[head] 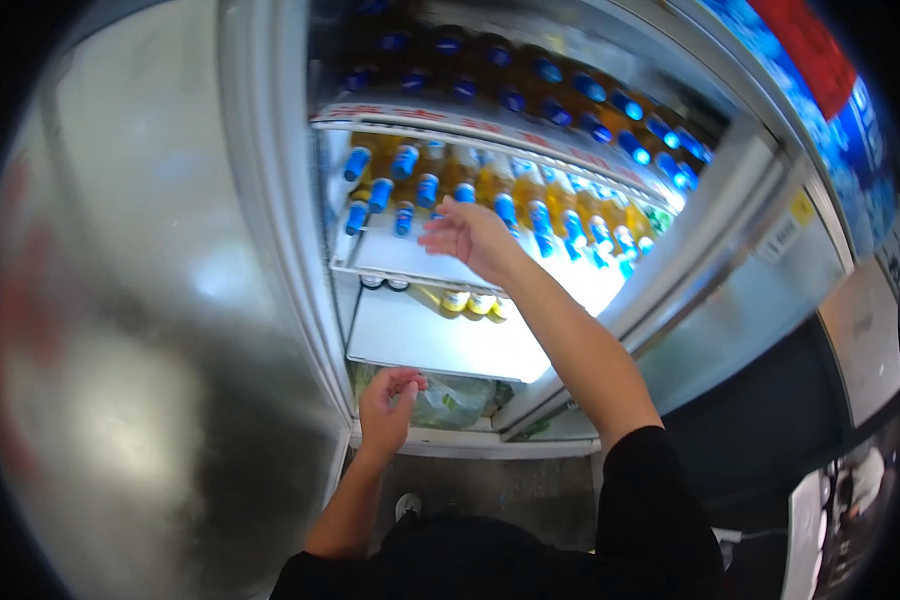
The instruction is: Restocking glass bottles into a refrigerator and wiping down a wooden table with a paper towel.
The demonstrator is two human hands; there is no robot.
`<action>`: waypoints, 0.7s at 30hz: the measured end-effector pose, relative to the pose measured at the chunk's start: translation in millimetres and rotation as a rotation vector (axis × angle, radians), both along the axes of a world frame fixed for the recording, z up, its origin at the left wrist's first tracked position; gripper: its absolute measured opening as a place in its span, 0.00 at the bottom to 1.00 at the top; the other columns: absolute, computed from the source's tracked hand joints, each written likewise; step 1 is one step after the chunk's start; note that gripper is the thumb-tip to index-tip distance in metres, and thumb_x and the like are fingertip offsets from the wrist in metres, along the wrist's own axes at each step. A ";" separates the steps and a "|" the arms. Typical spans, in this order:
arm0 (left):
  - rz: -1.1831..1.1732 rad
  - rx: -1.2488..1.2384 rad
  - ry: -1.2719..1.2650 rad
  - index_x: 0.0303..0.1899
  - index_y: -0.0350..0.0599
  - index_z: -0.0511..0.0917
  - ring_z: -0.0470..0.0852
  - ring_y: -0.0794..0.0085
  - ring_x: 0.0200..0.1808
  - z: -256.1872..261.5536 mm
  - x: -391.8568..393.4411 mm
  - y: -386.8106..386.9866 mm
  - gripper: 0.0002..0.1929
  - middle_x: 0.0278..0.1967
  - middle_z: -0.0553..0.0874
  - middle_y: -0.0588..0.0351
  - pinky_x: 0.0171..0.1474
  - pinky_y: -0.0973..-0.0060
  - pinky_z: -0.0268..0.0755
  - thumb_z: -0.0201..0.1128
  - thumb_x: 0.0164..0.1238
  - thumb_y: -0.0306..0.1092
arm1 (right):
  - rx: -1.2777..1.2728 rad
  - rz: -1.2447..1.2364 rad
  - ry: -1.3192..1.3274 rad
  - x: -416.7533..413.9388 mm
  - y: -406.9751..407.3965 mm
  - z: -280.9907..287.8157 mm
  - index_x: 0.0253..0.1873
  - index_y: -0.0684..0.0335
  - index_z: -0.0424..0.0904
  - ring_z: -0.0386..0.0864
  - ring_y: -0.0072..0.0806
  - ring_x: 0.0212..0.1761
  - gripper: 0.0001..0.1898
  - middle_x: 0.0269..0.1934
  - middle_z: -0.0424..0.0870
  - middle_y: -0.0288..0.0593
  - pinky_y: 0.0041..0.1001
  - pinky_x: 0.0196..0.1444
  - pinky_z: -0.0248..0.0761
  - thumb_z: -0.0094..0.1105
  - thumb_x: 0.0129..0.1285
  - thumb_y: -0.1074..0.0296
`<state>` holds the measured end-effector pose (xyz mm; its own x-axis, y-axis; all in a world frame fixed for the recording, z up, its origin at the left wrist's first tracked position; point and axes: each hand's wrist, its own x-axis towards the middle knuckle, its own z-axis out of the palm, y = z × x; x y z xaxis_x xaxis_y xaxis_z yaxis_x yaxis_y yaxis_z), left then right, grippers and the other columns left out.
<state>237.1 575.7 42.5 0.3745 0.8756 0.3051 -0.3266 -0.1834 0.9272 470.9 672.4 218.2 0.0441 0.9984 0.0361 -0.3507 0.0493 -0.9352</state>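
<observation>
My right hand (469, 238) is raised in front of the middle shelf (397, 251) of a lit display fridge, palm turned left and fingers loosely spread, with nothing in it. Just beyond my fingertips stand rows of glass bottles (529, 187) with amber contents and blue caps or neck foil. Lower down, my left hand (387, 409) hovers before the fridge's bottom, fingers half curled and apart from the thumb, with nothing visible in it. Behind that hand sits a clear plastic bag (454, 397) with something green inside.
Amber bottles (495, 56) fill the upper shelf. Several yellowish bottles (480, 304) lie on the lower shelf (420, 337). The fridge's left glass door (142, 262) stands swung out beside me; another glass door (720, 300) is at right. A white shoe (407, 505) shows on the floor.
</observation>
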 end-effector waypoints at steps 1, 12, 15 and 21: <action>0.031 -0.001 -0.010 0.50 0.34 0.78 0.85 0.71 0.45 -1.1 -9.8 4.3 0.09 0.41 0.86 0.52 0.53 0.73 0.77 0.57 0.72 0.20 | -0.066 -0.077 -0.010 -13.7 27.8 11.4 0.59 0.71 0.69 0.86 0.46 0.47 0.21 0.47 0.82 0.59 0.37 0.52 0.84 0.56 0.75 0.57; -0.066 0.020 0.099 0.47 0.36 0.81 0.87 0.72 0.44 -18.6 -47.6 -13.4 0.08 0.41 0.88 0.53 0.52 0.74 0.78 0.61 0.69 0.22 | -0.394 -0.290 0.172 -33.7 179.9 34.1 0.52 0.65 0.72 0.77 0.29 0.33 0.16 0.38 0.79 0.49 0.26 0.33 0.77 0.64 0.71 0.60; -0.054 0.059 0.125 0.48 0.36 0.81 0.88 0.72 0.44 -14.7 -47.0 -6.4 0.09 0.40 0.89 0.52 0.52 0.74 0.79 0.62 0.68 0.22 | -0.333 -0.278 0.111 -28.1 189.9 27.2 0.46 0.63 0.74 0.72 0.23 0.28 0.10 0.31 0.75 0.41 0.21 0.25 0.69 0.62 0.72 0.64; 0.063 0.169 0.179 0.53 0.35 0.79 0.87 0.69 0.43 4.1 -31.6 15.7 0.16 0.44 0.88 0.50 0.48 0.73 0.79 0.65 0.63 0.22 | -0.354 -0.224 0.153 -13.4 157.9 29.5 0.39 0.58 0.71 0.67 0.17 0.20 0.07 0.23 0.70 0.33 0.18 0.18 0.58 0.60 0.71 0.69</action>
<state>205.5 591.4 46.5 0.3818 0.8414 0.3825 -0.1427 -0.3553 0.9238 457.5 830.2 247.7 0.2394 0.9132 -0.3297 -0.5034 -0.1737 -0.8465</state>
